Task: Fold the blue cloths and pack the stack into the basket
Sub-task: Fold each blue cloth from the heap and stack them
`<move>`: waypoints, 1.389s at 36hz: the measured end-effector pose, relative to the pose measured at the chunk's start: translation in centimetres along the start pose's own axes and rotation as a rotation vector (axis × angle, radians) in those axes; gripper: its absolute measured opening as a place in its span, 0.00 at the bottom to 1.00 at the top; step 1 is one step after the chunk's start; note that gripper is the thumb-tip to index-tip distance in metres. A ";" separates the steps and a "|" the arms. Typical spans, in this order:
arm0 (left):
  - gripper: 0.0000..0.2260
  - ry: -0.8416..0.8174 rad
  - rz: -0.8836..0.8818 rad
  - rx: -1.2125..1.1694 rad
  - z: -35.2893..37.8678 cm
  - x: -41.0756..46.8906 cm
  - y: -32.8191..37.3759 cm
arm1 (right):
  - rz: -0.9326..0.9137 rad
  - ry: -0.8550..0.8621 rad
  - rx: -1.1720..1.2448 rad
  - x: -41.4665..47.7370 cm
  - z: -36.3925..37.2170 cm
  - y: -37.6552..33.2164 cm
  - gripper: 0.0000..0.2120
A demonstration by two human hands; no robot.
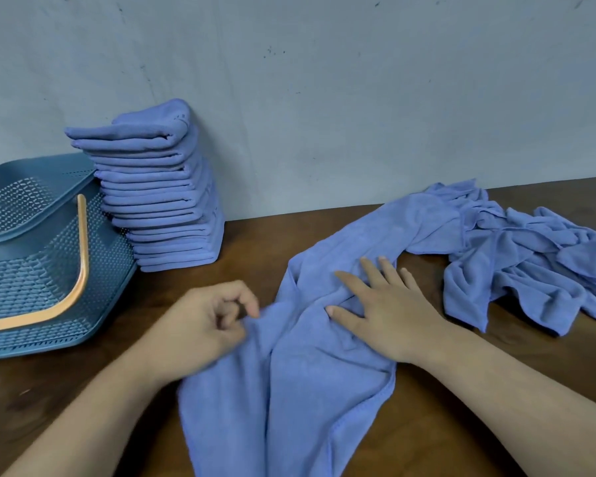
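On the brown wooden worktop [461, 401] one blue cloth [324, 380] lies spread and wrinkled in the middle, and it reaches from the near edge at 6 o'clock up toward 1 o'clock. The left hand [200, 325], a little blurred, has its fingers curled and pinches the left edge of this cloth between thumb and fingertips. The right hand [382, 315] lies flat on the cloth, at 3 o'clock from the left hand, with the fingers straight and spread; it presses the fabric and holds nothing. At 10 o'clock from the hands stands the stack of folded blue cloths [166, 201], tall and leaning against the grey wall [324, 98]. At 9 o'clock of the stack, touching its lower part, is the blue perforated basket [31, 290], and its orange handle [82, 270] hangs across its front. At 2 o'clock from the right hand a heap of loose blue cloths [530, 256] lies crumpled on the worktop, and the far end of the spread cloth touches it.
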State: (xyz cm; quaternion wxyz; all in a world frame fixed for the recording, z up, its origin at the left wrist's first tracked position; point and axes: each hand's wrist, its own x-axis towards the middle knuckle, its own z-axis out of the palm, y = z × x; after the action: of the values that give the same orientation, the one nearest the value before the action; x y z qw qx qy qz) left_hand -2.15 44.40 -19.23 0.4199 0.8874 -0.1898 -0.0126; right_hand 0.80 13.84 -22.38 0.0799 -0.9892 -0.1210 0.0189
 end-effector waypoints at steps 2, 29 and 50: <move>0.10 0.007 -0.080 0.060 -1.9 -0.3 -0.8 | -0.013 -0.038 -0.009 0.1 -0.1 0.1 0.41; 0.28 -0.177 0.167 0.323 0.5 -0.2 0.4 | 0.075 0.529 0.366 1.2 -1.6 2.6 0.04; 0.29 0.092 0.078 0.620 1.3 1.4 -0.1 | 0.013 0.190 0.137 1.9 -0.6 3.8 0.26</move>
State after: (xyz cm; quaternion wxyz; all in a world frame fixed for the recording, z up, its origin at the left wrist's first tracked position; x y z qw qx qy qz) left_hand -1.09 42.96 -19.95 0.1375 0.9649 -0.1994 0.1019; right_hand 3.56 10.58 -22.39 0.1581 -0.9796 -0.1051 -0.0664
